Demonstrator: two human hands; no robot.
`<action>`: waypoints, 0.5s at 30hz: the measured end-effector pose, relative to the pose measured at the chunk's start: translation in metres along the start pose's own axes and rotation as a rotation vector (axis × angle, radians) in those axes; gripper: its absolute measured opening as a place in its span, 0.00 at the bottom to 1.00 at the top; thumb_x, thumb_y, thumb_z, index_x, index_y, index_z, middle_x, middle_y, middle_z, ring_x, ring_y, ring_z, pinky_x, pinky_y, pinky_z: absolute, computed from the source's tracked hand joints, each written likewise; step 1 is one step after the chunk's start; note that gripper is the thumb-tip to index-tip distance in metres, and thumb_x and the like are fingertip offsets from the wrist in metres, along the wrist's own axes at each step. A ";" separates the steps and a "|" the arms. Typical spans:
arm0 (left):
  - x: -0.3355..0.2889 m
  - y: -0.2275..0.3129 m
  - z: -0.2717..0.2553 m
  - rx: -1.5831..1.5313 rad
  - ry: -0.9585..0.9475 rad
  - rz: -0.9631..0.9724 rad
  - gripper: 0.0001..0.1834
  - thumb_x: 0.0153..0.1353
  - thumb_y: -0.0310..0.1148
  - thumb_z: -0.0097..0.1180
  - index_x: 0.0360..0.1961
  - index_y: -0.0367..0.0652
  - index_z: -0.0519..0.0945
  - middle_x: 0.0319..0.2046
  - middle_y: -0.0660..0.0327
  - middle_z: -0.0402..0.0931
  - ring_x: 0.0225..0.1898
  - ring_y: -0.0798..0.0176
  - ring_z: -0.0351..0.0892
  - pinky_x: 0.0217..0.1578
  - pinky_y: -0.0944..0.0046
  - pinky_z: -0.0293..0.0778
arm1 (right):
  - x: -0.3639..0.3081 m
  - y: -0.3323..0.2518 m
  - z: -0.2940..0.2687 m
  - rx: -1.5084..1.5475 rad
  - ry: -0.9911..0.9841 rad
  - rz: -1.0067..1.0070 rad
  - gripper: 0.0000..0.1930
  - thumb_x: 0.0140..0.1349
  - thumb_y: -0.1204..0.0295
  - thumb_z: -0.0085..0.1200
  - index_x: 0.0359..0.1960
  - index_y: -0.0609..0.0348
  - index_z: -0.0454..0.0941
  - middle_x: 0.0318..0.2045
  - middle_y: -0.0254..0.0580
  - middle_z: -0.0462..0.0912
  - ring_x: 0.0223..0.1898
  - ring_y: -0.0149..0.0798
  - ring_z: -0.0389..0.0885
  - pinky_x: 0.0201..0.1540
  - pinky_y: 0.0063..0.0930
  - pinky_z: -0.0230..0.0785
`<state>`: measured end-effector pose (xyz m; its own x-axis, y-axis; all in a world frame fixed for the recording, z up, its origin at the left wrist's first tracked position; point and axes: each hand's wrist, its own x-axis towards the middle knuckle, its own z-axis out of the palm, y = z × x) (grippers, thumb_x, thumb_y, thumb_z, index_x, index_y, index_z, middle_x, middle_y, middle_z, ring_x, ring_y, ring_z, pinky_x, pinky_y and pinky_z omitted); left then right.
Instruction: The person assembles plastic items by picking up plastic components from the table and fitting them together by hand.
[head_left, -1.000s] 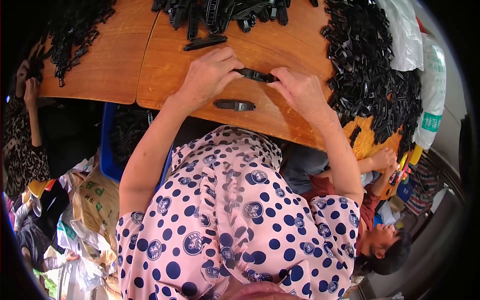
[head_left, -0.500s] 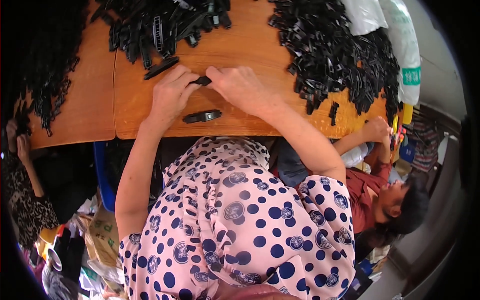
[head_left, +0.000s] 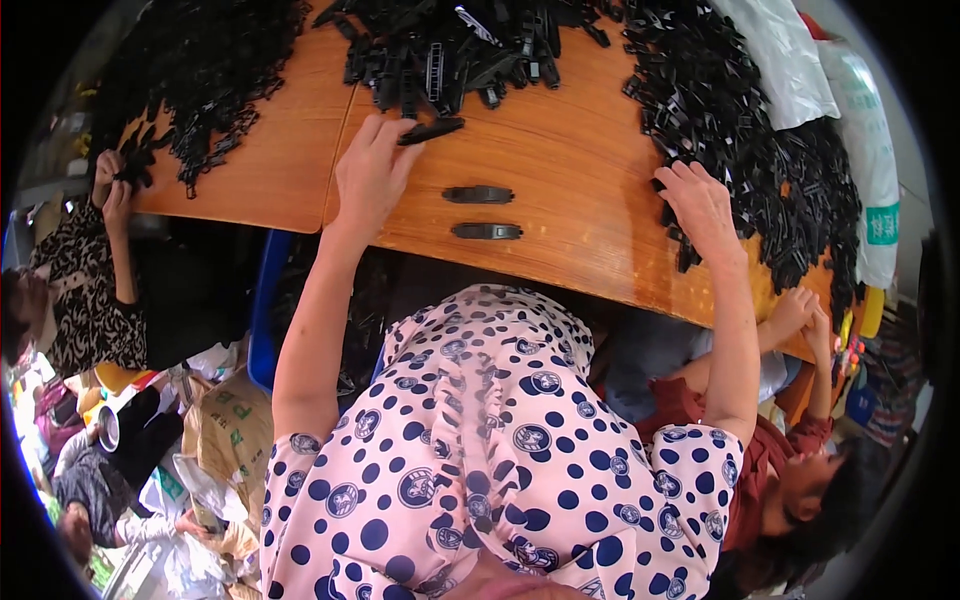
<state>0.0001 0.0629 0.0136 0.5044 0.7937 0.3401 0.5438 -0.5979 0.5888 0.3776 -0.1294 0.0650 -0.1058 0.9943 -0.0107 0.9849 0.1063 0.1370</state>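
Observation:
My left hand (head_left: 372, 180) pinches the left end of a long, curved black plastic piece (head_left: 436, 130) in front of the middle heap. Well apart from it, my right hand (head_left: 697, 205) is at the near left edge of the right heap, its fingers closed on a small black plastic piece (head_left: 658, 185) that is mostly hidden. Between the hands, two long black plastic pieces (head_left: 478, 194) lie one behind the other on the wooden table (head_left: 570, 225), the nearer piece (head_left: 487, 231) close to the front edge.
Black parts form a middle heap (head_left: 470, 55), a right heap (head_left: 760, 170) and a left heap (head_left: 215, 85). White plastic sacks (head_left: 865, 150) lie beyond the right heap. Co-workers sit at both sides; one's hands (head_left: 800, 315) are near the table's right edge.
My hands have moved apart, the left to the long piece by the middle heap, the right to the right heap. A second long piece now lies on the table. The view has shifted.

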 end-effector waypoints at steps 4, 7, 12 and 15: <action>0.006 -0.002 0.018 0.185 -0.007 0.181 0.08 0.58 0.27 0.62 0.39 0.43 0.79 0.36 0.57 0.75 0.41 0.50 0.79 0.39 0.56 0.75 | 0.005 -0.005 0.005 0.171 0.034 0.049 0.12 0.57 0.72 0.63 0.43 0.55 0.78 0.36 0.39 0.80 0.42 0.45 0.82 0.41 0.37 0.76; 0.004 0.016 0.032 0.129 -0.079 0.280 0.07 0.57 0.26 0.63 0.36 0.43 0.78 0.36 0.57 0.75 0.40 0.50 0.78 0.39 0.56 0.75 | 0.008 -0.008 0.012 0.230 0.046 0.051 0.12 0.59 0.70 0.63 0.43 0.56 0.77 0.37 0.41 0.81 0.42 0.46 0.83 0.40 0.39 0.76; 0.007 0.031 0.034 0.074 -0.185 0.444 0.11 0.54 0.29 0.66 0.38 0.42 0.78 0.38 0.59 0.75 0.42 0.53 0.77 0.41 0.56 0.75 | 0.008 -0.010 0.025 0.424 0.129 0.135 0.12 0.63 0.65 0.62 0.42 0.58 0.77 0.36 0.45 0.84 0.38 0.51 0.84 0.38 0.41 0.76; 0.005 0.032 0.031 0.053 -0.228 0.552 0.13 0.54 0.30 0.67 0.39 0.41 0.78 0.39 0.60 0.75 0.42 0.53 0.76 0.43 0.55 0.75 | 0.008 -0.014 0.037 0.427 0.142 0.194 0.13 0.62 0.65 0.62 0.42 0.58 0.77 0.35 0.45 0.84 0.37 0.51 0.84 0.36 0.41 0.76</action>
<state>0.0404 0.0440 0.0114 0.8500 0.3231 0.4161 0.1897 -0.9245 0.3306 0.3681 -0.1224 0.0261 0.0968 0.9887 0.1142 0.9533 -0.0591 -0.2961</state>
